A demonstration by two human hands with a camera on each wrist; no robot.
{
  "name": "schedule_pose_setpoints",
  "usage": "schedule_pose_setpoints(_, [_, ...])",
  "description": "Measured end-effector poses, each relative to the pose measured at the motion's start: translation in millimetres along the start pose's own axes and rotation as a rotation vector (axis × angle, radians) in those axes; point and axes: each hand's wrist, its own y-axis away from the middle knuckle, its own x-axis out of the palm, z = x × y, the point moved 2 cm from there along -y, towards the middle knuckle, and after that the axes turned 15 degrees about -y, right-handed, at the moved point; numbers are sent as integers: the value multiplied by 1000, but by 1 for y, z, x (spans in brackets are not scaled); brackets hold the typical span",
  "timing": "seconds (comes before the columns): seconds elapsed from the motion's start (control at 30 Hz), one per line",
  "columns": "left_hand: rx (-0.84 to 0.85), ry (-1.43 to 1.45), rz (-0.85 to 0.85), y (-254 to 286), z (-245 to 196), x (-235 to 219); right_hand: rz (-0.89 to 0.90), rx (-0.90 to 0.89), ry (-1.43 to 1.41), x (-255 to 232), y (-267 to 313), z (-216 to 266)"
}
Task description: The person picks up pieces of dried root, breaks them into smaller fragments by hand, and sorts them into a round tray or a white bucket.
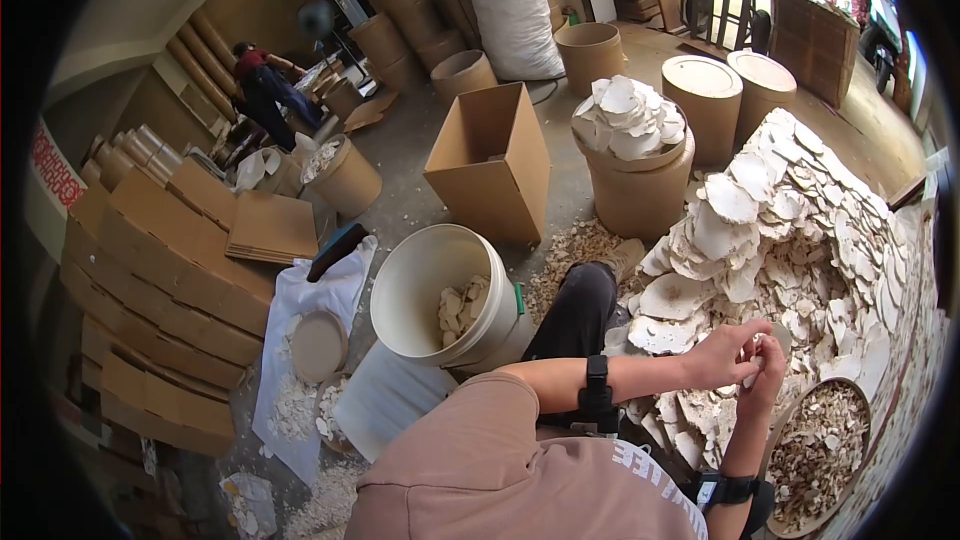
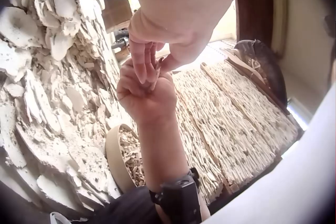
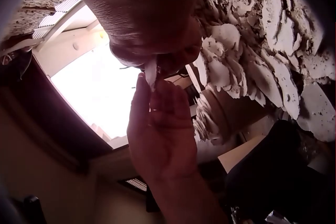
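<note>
Chalky white, flat and ragged-edged, the small flake (image 3: 151, 73) sits pinched between my two hands at the lower right of the head view. My left hand (image 1: 722, 352) curls its fingertips onto it from one side, and my right hand (image 1: 768, 372) closes thumb and fingers on it from the other. In the right wrist view the flake stands roughly upright, its long axis running top to bottom of the frame; most of it is hidden by my fingers.

Behind my hands a big heap of pale, plate-like slabs (image 1: 800, 210) fills the right of the frame, rough and crumbly. Just below my hands is a round shallow basket (image 1: 779, 440) holding small tan chips. Left of my knee a white plastic bucket (image 1: 420, 280) leans open with a few pieces inside. Further back stand an open cardboard box (image 1: 490, 165) and a cardboard drum (image 1: 640, 195) piled with slabs.
</note>
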Motion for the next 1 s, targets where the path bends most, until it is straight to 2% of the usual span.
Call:
schedule_pose_setpoints(0.23, [17,9,-25,2,1,-2,-21,9,-5,6,3,1])
schedule_pose_setpoints(0.4, [11,-11,-3,3,9,0,40,35,1,1,-1,-2])
schedule_pose_setpoints(0.7, [-17,6,7,4,11,1,3,35,14,6,2,0])
schedule_pose_setpoints(1.0, [-5,8,1,5,12,2,64,35,45,-11,-7,-5])
